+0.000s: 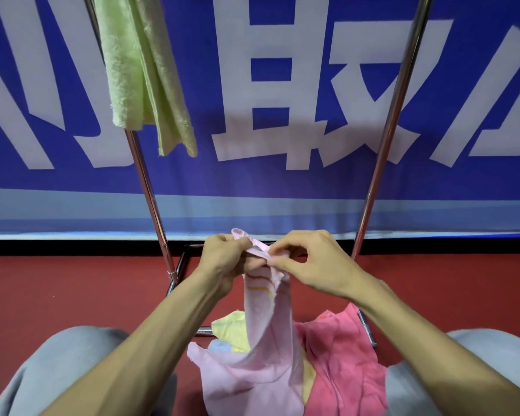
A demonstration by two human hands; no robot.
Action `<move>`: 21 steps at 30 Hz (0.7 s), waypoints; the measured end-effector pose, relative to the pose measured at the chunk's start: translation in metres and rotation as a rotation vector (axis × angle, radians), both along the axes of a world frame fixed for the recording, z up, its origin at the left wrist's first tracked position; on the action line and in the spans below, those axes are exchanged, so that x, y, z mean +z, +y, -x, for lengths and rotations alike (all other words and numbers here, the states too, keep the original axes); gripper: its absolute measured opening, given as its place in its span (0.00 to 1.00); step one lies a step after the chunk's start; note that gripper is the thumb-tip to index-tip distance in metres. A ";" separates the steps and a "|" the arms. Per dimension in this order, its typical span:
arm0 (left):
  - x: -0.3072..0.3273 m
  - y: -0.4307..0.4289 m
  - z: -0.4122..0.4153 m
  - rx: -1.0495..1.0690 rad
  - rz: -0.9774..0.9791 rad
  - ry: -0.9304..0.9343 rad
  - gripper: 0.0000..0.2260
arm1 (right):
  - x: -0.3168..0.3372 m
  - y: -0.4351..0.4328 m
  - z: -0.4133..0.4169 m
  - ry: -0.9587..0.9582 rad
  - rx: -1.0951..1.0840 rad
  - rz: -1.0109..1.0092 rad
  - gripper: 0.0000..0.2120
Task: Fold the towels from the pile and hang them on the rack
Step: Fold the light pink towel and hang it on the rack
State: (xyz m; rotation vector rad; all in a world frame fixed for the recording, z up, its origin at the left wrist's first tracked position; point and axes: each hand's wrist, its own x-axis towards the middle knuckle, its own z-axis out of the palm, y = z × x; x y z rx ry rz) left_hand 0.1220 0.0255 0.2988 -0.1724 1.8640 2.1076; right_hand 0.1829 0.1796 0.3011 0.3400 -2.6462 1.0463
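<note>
Behind everything hangs a blue banner (312,181) with huge white characters, and below it runs a red floor (72,283). Two slanted metal poles of the rack (385,139) rise from a frame on the floor. The person's knees in grey trousers (57,361) fill both lower corners. A folded green towel (138,70) hangs from the rack's top left. On the floor between the knees lies the pile (342,364): a deep pink towel on the right and a yellow towel (231,328) behind it.

A pale pink towel (267,325) with thin coloured stripes rises from the pile. Its lower part trails on the heap and its top edge is held up in front of the rack's base. The left hand (222,259) grips that edge with curled fingers. The right hand (312,262), just beside it, pinches the same edge between thumb and forefinger.
</note>
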 end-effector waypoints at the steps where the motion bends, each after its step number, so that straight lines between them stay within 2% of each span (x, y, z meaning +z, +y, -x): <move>1: 0.001 0.000 -0.001 0.010 -0.031 -0.021 0.05 | 0.000 0.001 -0.001 -0.007 -0.004 -0.035 0.11; 3: 0.002 -0.001 0.000 0.036 -0.075 -0.053 0.05 | 0.001 0.002 0.000 -0.020 -0.012 -0.114 0.17; 5: 0.002 -0.001 0.000 0.042 -0.101 -0.071 0.06 | -0.001 0.001 0.001 -0.003 -0.011 -0.170 0.19; 8: 0.003 -0.002 0.000 0.014 -0.090 -0.067 0.06 | -0.004 0.001 0.005 0.061 -0.015 -0.194 0.09; 10: 0.006 -0.002 -0.001 -0.040 -0.065 -0.052 0.02 | -0.003 0.004 0.006 0.070 -0.023 -0.193 0.06; 12: 0.008 -0.007 0.003 -0.080 -0.021 -0.023 0.08 | -0.001 0.009 0.006 0.076 -0.017 -0.209 0.06; 14: 0.010 -0.012 0.006 -0.163 0.161 0.070 0.09 | 0.001 0.013 0.006 0.066 -0.004 -0.192 0.06; 17: 0.012 -0.019 0.006 -0.334 0.516 0.282 0.01 | 0.005 0.017 0.004 0.033 0.012 -0.094 0.07; 21: 0.006 -0.023 0.013 -0.567 0.801 0.523 0.08 | 0.009 0.020 0.003 -0.026 0.046 0.003 0.11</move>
